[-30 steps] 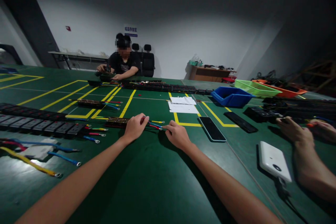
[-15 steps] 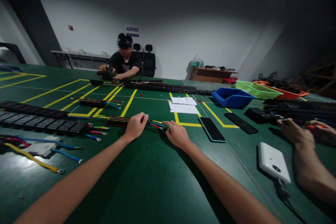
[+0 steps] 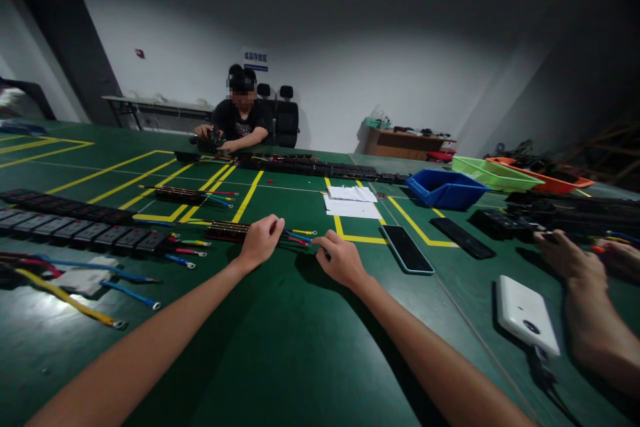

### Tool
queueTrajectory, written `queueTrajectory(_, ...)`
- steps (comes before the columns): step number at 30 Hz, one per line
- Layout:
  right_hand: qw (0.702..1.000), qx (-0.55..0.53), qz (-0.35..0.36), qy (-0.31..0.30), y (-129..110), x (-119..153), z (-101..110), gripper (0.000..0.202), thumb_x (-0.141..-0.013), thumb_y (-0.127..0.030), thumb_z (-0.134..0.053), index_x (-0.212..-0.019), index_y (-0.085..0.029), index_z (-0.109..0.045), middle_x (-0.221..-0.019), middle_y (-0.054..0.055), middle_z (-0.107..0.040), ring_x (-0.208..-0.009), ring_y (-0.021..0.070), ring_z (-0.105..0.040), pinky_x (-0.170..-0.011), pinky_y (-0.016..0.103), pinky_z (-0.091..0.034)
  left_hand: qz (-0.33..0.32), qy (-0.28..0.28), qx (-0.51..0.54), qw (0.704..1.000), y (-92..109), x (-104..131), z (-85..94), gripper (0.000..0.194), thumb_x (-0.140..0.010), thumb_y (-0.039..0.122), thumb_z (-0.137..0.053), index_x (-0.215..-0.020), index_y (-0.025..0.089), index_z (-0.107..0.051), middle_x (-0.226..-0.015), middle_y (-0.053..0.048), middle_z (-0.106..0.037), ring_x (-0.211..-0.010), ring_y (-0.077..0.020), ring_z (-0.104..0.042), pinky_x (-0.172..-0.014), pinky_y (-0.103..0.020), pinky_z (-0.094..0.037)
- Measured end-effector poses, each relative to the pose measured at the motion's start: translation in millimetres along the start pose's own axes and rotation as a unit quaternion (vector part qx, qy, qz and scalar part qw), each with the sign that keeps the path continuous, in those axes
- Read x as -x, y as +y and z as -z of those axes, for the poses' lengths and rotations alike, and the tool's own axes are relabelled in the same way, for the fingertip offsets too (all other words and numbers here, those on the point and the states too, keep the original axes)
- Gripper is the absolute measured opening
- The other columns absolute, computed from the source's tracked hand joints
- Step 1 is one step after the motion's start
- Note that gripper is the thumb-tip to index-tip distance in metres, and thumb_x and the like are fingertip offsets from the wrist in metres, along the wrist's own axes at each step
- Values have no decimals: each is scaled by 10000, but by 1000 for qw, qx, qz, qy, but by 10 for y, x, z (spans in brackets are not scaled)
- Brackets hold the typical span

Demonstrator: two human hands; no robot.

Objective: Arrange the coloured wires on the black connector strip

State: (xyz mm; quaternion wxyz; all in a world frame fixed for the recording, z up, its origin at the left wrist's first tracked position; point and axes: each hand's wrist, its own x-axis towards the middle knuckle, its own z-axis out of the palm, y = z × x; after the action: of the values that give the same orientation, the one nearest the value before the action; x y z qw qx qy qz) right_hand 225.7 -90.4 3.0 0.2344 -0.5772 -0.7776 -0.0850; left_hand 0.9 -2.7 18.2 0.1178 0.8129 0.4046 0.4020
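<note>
On the green table [image 3: 280, 347], my left hand [image 3: 261, 240] is closed on the right end of a dark strip bundle [image 3: 227, 231]; my right hand [image 3: 341, 257], apart from it, has its fingertips at the coloured wires [image 3: 301, 238], though I cannot tell whether they pinch. Farther back lie white papers [image 3: 353, 207]; at the far edge, a co-worker [image 3: 243, 121] grasps a dark object [image 3: 210, 139].

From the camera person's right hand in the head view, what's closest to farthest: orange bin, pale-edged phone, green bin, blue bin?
1. Pale-edged phone: right of the right hand.
2. Blue bin: beyond the phone.
3. Green bin: past the blue bin.
4. Orange bin: past the green bin.
</note>
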Motion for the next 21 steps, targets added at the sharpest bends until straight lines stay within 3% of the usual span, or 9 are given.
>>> queueTrajectory(5, 997, -19, 41, -63, -17, -5, 28, 313, -938, -204, -500, -1110, -272, -752, -955, 24, -654, -767, 127, -620, -670, 235, -422, -2, 0, -2, 1000, -12, 1, -9, 404, -1031, 457, -355, -785, 209, -560, -728, -19, -604, -685, -180, -585, -659, -301, -398)
queueTrajectory(12, 999, -29, -37, 19, 27, -9, -25, 303, -952, -212, -476, -1151, -227, -704, -983, 42, -645, -733, 133, -601, -665, 239, -426, 5, -5, -1, 1000, 2, 0, 1, 399, -1030, 458, -347, -799, 213, -563, -735, -22, -621, -700, -189, -605, -664, -304, -416)
queueTrajectory(18, 998, -7, -28, -60, 26, -36, -20, 269, -952, -234, -495, -1073, -272, -732, -966, 26, -627, -764, 141, -610, -647, 238, -420, -5, -2, -10, 1000, -8, -1, -8, 392, -1028, 453, -358, -799, 213, -566, -743, -26, -626, -706, -194, -608, -669, -309, -414)
queueTrajectory(21, 998, -4, -54, -37, -2, -35, 1, 296, -946, -233, -493, -1181, -247, -672, -1047, 45, -613, -789, 153, -608, -665, 250, -447, 0, -3, -10, 1000, -3, -2, -6, 394, -1027, 455, -354, -798, 215, -569, -755, -33, -637, -713, -198, -609, -668, -314, -418)
